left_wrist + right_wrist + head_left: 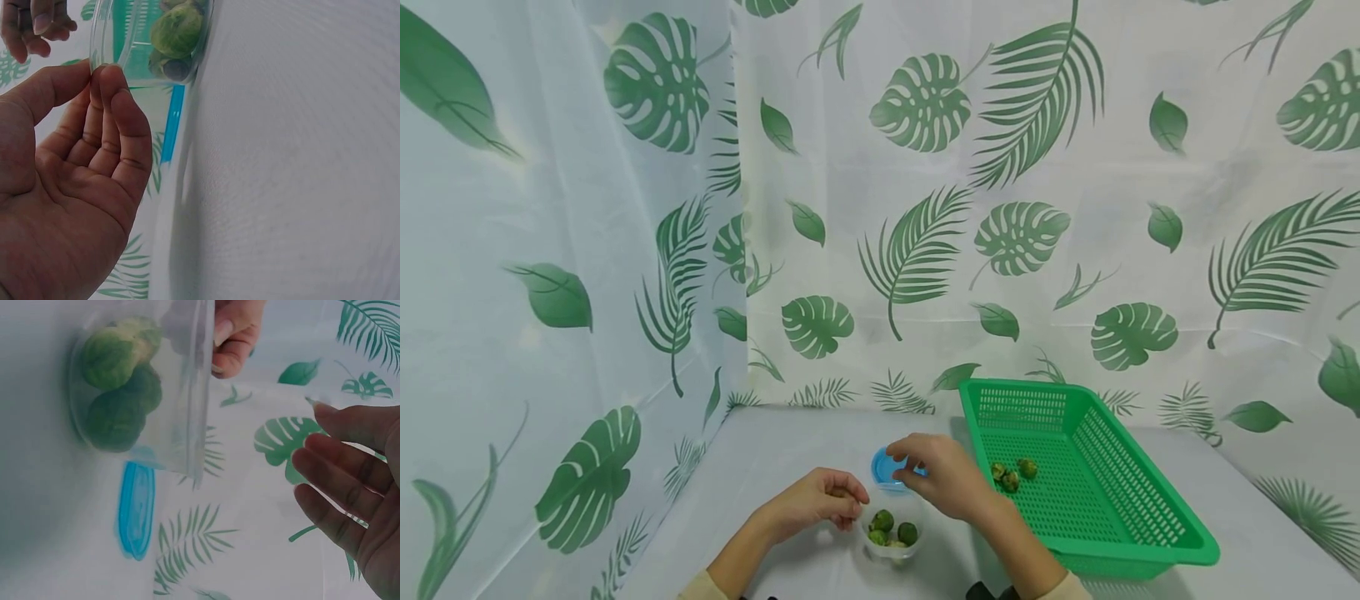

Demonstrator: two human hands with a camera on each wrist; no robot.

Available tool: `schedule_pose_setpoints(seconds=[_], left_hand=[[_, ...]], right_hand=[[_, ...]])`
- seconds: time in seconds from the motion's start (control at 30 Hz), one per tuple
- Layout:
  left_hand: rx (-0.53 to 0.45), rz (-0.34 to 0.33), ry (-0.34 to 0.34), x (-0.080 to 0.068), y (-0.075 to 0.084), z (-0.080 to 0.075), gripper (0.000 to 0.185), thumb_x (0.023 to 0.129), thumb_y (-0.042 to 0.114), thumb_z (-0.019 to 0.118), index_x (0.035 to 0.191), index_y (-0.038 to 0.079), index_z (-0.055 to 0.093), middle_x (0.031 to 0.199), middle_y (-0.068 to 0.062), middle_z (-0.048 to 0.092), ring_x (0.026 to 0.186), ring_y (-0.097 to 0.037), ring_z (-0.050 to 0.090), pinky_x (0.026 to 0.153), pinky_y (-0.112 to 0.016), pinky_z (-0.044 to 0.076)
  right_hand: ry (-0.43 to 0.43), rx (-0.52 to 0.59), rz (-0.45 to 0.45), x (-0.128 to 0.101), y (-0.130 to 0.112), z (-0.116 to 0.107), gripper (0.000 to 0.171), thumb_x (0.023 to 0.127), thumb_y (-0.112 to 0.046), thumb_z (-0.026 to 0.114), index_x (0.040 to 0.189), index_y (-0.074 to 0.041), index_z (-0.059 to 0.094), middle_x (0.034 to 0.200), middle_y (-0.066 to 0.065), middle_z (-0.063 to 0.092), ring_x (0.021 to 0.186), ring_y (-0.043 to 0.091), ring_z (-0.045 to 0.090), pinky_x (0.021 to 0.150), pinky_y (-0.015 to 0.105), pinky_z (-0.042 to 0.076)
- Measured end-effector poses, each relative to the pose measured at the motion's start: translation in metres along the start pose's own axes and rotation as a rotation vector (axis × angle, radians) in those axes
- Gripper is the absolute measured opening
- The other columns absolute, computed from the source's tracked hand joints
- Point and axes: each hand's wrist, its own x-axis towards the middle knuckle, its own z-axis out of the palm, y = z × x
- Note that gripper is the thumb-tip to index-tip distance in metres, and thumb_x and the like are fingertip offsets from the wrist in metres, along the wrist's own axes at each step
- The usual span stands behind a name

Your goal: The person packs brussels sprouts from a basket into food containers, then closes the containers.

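A small clear plastic cup [892, 540] stands on the pale table [790, 467] close to the person, and everything else sits around it. Inside the cup lie 3 or so green sprouts [895, 530]; the right wrist view shows them pressed against the cup's base. The left hand [820, 500] is just left of the cup, its fingers curled so that thumb and fingertips [115, 87] pinch the cup's rim, as the left wrist view shows plainly. The right hand [943, 475] hovers just behind and to the right of the cup, above the table; in the right wrist view its fingers [350, 481] lie nearly straight and loosely spread, with nothing held between them. A round blue lid [887, 468] lies flat on the table directly behind the cup, partly covered by the right hand's fingers in the head view; whether those fingers touch it cannot be told. Well to the right of the cup sits a green perforated basket [1120, 500], and 3 more sprouts [1012, 475] rest together on its floor near the side closest to the cup. A white curtain printed with green leaves [917, 250] hangs behind and to the left of the cup
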Motion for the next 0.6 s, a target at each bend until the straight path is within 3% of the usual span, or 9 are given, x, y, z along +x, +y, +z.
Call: schedule_pose_setpoints(seconds=[0.33, 0.6], left_hand=[[0.002, -0.012, 0.002, 0.000, -0.001, 0.000, 0.029, 0.097, 0.010, 0.068, 0.118, -0.010, 0.066, 0.086, 0.001, 0.071, 0.074, -0.011, 0.065, 0.070, -0.027, 0.057], [0.007, -0.014, 0.005, -0.001, 0.000, 0.000, 0.029, 0.098, 0.009, 0.067, 0.119, -0.011, 0.065, 0.086, 0.001, 0.071, 0.074, -0.011, 0.065, 0.071, -0.027, 0.057]], right_hand=[[0.126, -0.042, -0.029, 0.003, 0.000, -0.009, 0.029, 0.090, -0.009, 0.080, 0.118, -0.013, 0.076, 0.108, -0.001, 0.077, 0.083, 0.004, 0.072, 0.075, 0.026, 0.060], [0.181, -0.041, -0.050, 0.007, -0.005, -0.022, 0.028, 0.091, -0.009, 0.080, 0.119, -0.013, 0.076, 0.109, -0.001, 0.078, 0.086, 0.006, 0.073, 0.077, 0.036, 0.062]])
